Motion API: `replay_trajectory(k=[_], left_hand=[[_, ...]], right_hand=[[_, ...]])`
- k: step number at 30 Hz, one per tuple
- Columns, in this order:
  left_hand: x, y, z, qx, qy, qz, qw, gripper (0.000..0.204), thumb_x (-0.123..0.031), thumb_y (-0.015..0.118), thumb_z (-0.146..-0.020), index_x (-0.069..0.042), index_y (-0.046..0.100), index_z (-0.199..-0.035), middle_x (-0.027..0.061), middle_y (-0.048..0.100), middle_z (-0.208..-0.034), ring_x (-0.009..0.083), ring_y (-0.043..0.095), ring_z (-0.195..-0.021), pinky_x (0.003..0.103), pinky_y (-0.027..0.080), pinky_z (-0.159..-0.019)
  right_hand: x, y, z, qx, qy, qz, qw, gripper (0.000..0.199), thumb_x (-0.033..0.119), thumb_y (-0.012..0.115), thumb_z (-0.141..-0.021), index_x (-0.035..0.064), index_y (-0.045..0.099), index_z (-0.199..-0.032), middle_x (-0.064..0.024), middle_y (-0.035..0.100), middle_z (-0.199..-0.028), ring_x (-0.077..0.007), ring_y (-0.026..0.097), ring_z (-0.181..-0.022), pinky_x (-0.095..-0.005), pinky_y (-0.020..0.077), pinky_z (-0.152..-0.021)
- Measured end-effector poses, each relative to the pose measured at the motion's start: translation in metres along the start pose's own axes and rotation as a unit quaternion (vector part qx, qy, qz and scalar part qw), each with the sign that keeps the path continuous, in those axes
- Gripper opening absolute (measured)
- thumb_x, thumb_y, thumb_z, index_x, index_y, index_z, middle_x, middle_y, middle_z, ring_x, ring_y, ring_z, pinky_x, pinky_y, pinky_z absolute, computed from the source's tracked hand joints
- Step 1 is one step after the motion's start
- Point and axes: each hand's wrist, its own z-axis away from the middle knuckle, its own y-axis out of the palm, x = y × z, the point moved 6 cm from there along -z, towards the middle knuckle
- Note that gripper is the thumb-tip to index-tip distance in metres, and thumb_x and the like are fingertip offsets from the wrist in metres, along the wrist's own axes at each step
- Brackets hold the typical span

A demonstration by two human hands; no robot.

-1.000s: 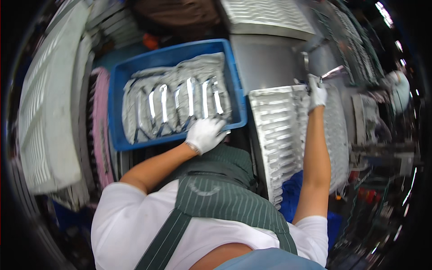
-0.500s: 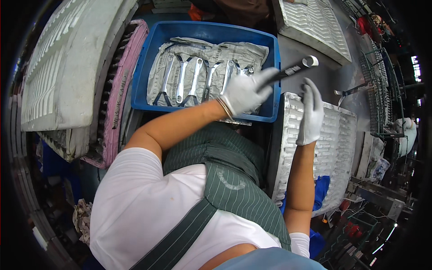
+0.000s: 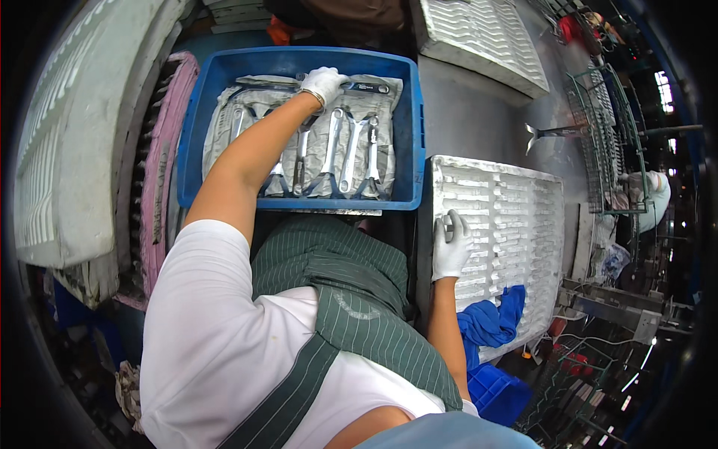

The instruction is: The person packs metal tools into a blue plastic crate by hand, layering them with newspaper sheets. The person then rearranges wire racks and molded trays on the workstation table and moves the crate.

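My left hand (image 3: 321, 86), in a white glove, reaches to the far side of a blue bin (image 3: 420, 142). Its fingers are closed on an adjustable wrench (image 3: 366, 87) with a dark handle, lying crosswise; the grip is partly hidden. Several more adjustable wrenches lie in the bin on crumpled printed paper (image 3: 213, 146), among them a shiny wrench (image 3: 351, 153) in the near row. My forearm covers part of that row. At the near left edge of a white moulded tray (image 3: 550, 176), my gloved right hand (image 3: 452, 251) holds nothing, its fingers bent and apart.
A blue cloth (image 3: 493, 318) lies on the tray's near part, above a blue crate (image 3: 501, 393). Another ridged white tray (image 3: 486, 41) stands far right. On the metal table lies a wrench (image 3: 553, 132) beside a green wire rack (image 3: 609, 142). White and pink moulded trays (image 3: 168, 165) stand at left.
My left hand has carried the wrench from above the bin's right side to its far side, lowering it onto the paper. My right hand has dropped nearer, over the tray's edge. The view has shifted.
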Motion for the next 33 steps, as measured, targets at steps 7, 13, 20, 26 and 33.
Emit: replay_trajectory(k=[7,13,20,26,33], left_hand=[[-0.002,0.043,-0.027,-0.003,-0.057,-0.07,0.996,0.021,-0.024,0.056,-0.083,-0.027,0.069,-0.1,0.0101,0.063,-0.094,0.0289,0.062,-0.09,0.041,0.051,-0.077],[0.009,0.054,-0.033,0.065,-0.004,0.072,0.995,0.035,-0.031,0.059,-0.081,-0.015,0.063,-0.112,0.0197,0.059,-0.104,0.0346,0.058,-0.099,0.042,0.047,-0.088],[-0.067,0.005,0.03,-0.052,0.096,0.237,0.965,0.044,-0.035,0.06,-0.084,-0.007,0.059,-0.118,0.0187,0.058,-0.103,0.0338,0.057,-0.096,0.039,0.045,-0.088],[-0.191,-0.033,0.166,0.141,0.26,0.165,0.941,0.049,-0.038,0.061,-0.083,-0.002,0.056,-0.116,0.0172,0.061,-0.098,0.0332,0.059,-0.091,0.042,0.046,-0.08],[-0.197,-0.03,0.181,0.021,0.214,0.149,0.965,0.046,-0.035,0.061,-0.083,-0.005,0.053,-0.117,0.0141,0.062,-0.089,0.0315,0.06,-0.081,0.041,0.048,-0.071]], right_hand=[[-0.001,-0.002,-0.003,0.026,0.048,-0.031,0.998,0.034,0.025,0.068,-0.08,0.0059,0.063,-0.107,-0.0187,0.06,-0.108,-0.0351,0.056,-0.099,-0.0431,0.0438,-0.086],[0.005,-0.009,-0.006,0.016,0.069,-0.017,0.997,0.032,0.025,0.067,-0.079,0.0082,0.063,-0.106,-0.0171,0.06,-0.106,-0.0341,0.057,-0.096,-0.042,0.0451,-0.084],[-0.052,-0.01,-0.028,-0.027,0.303,-0.299,0.904,0.038,0.026,0.063,-0.085,0.0018,0.059,-0.114,-0.0165,0.061,-0.11,-0.025,0.058,-0.098,-0.0354,0.0451,-0.086],[-0.123,-0.073,-0.175,-0.236,0.236,-0.476,0.814,0.08,0.02,0.07,-0.081,-0.0072,0.024,-0.14,-0.0204,0.033,-0.139,-0.0221,0.043,-0.12,-0.0321,0.0377,-0.098],[-0.143,-0.043,-0.238,-0.006,0.3,-0.512,0.805,0.025,0.023,0.071,-0.081,0.006,0.06,-0.096,0.0015,0.053,-0.068,-0.0088,0.045,-0.049,-0.0237,0.0366,-0.047]])
